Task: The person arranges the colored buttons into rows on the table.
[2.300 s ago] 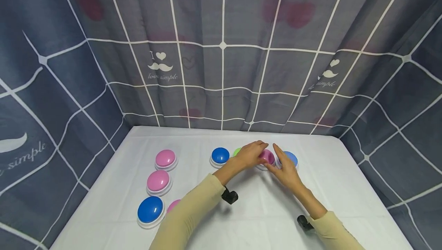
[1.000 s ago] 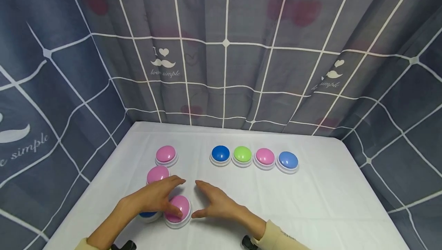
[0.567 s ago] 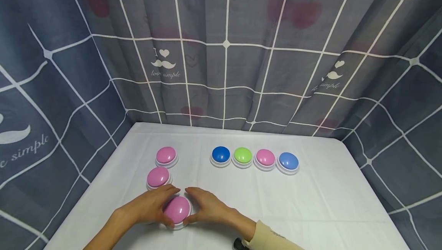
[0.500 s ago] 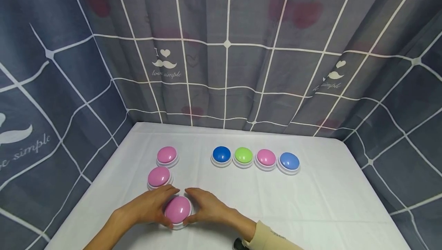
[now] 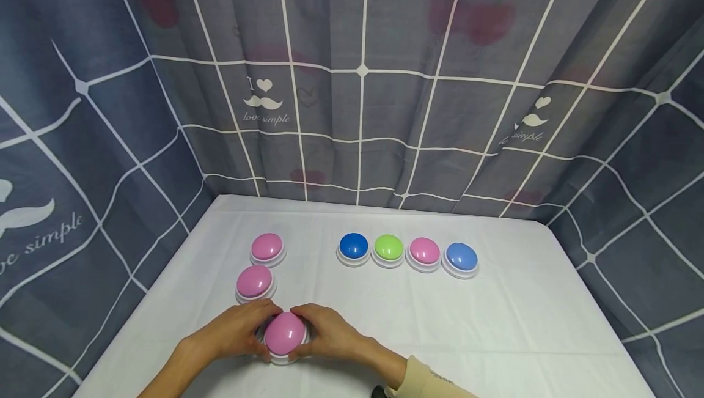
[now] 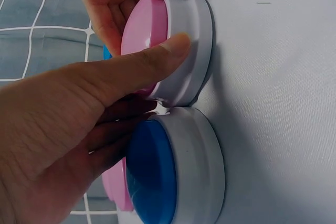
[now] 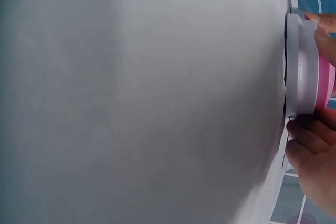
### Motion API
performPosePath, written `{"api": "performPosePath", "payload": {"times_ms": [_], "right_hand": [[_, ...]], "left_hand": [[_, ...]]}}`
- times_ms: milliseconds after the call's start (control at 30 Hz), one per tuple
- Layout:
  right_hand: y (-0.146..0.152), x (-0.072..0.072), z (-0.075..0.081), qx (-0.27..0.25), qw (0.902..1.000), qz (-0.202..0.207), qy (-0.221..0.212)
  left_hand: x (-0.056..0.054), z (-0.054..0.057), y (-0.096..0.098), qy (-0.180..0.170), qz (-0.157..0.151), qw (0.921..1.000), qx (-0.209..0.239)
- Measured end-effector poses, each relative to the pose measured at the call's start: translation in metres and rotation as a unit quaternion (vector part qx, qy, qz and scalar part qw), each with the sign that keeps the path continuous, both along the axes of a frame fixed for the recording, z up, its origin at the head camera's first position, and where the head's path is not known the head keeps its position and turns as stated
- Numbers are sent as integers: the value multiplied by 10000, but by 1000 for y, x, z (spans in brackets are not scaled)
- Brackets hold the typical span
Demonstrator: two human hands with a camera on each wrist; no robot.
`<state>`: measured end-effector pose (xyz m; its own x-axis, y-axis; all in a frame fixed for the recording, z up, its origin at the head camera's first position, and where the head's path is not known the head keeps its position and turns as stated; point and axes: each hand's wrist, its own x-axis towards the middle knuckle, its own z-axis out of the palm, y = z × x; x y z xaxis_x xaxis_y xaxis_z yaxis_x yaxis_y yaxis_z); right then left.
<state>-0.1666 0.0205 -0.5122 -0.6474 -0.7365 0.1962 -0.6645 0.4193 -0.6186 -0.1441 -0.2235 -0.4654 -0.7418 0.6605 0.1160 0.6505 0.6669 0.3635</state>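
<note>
A pink dome push button (image 5: pixel 285 332) with a white round base is at the front left of the white table, both hands around it. My left hand (image 5: pixel 233 331) grips its left side; in the left wrist view the thumb (image 6: pixel 176 48) presses on the white base. From the opposite side my right hand (image 5: pixel 332 337) holds it with thumb and fingers. The right wrist view shows the white base (image 7: pixel 302 66) with fingertips at both ends. A blue push button (image 6: pixel 152 171) stands right beside it, hidden under my left hand in the head view.
Two more pink buttons (image 5: pixel 254 282) stand behind my left hand. Along the back is a row with a dark blue button (image 5: pixel 354 246), a green button (image 5: pixel 388 248), a pink button (image 5: pixel 425 252) and a lighter blue button (image 5: pixel 461 257). Grid-patterned curtains (image 5: pixel 330 104) enclose the table.
Both hands have come from the pink button in the back row to the front-left pink one. Over the last half second the fingers have drawn in against its sides.
</note>
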Motion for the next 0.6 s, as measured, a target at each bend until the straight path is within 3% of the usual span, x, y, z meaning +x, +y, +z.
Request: {"api": "performPosePath", "payload": {"times_ms": [267,367,600], "right_hand": [[11,-5,-1,-426,9985,-307,124],[18,-10,-1,-609,9974,-367,127],[41,-20,0,-1109,9918,-609,-196]], "left_hand": [[-5,-6,8,268,33,9995,166],[-8,-9,14,331,31,9983,473],[-15,-14,35,-189,332,9919,1211]]}}
